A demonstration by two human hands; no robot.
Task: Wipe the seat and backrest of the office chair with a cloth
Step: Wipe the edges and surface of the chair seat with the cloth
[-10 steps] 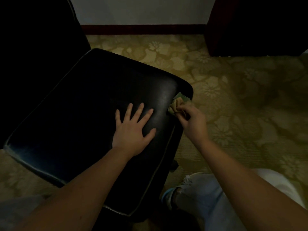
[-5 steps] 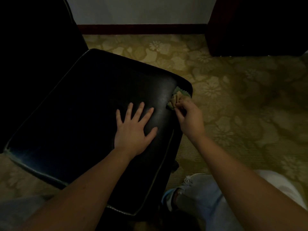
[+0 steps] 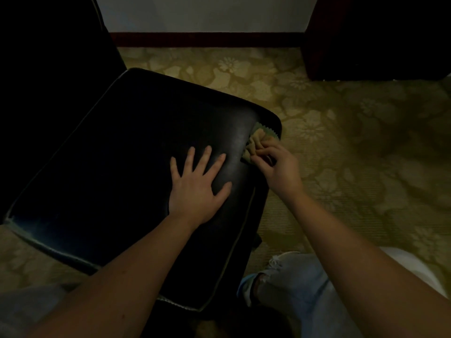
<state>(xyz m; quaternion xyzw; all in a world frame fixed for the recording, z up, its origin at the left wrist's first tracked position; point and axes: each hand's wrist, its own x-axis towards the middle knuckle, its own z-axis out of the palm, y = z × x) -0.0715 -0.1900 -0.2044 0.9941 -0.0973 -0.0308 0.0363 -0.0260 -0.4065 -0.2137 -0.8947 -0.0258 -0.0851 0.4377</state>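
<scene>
Black office chair seat (image 3: 122, 167): left hand (image 3: 195, 189) lies flat on it near the right edge, fingers spread and straight. Right hand (image 3: 278, 167) pinches a bunched tan cloth (image 3: 256, 142) against the seat's front right corner. Patterned carpet (image 3: 341, 142) beneath.
</scene>
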